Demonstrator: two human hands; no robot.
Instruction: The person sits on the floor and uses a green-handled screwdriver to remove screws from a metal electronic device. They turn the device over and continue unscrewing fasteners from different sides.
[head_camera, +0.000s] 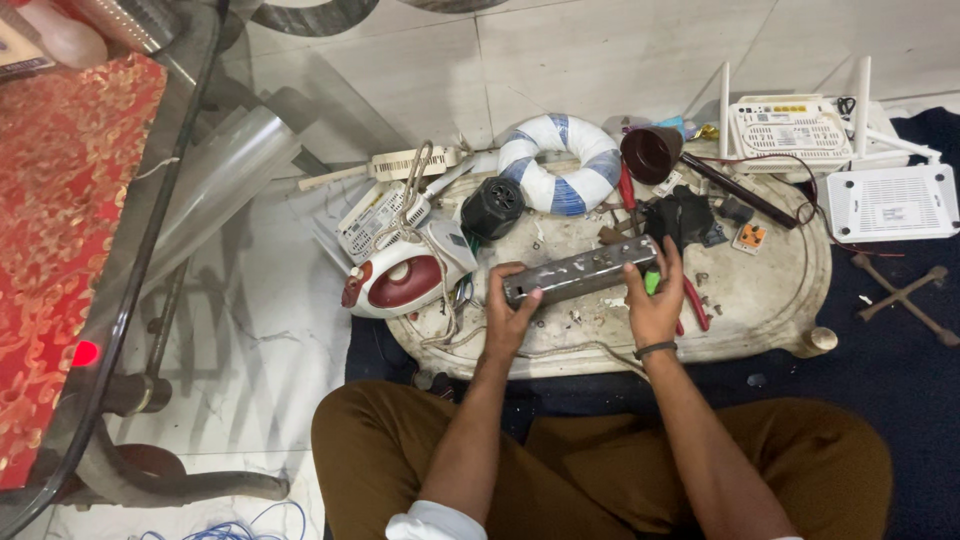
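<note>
Both my hands hold a long grey metal box-like strip (580, 271) just above a dirty white oval board (770, 300). My left hand (509, 310) grips its left end, thumb on the front face. My right hand (652, 298) grips the right end, fingers curled over the top. A green-handled tool (652, 283) and a red-handled tool (694, 303) lie on the board under my right hand. I sit cross-legged in brown trousers (570, 470) behind the board.
A red-and-white clothes iron (398, 281), a black round adapter (492, 207), a blue-and-white wrapped ring (560, 165), a brown cup (650, 153), two white routers (790, 125) (892, 202), a cross wrench (905, 293). A glass table with red cloth (70, 220) stands at left.
</note>
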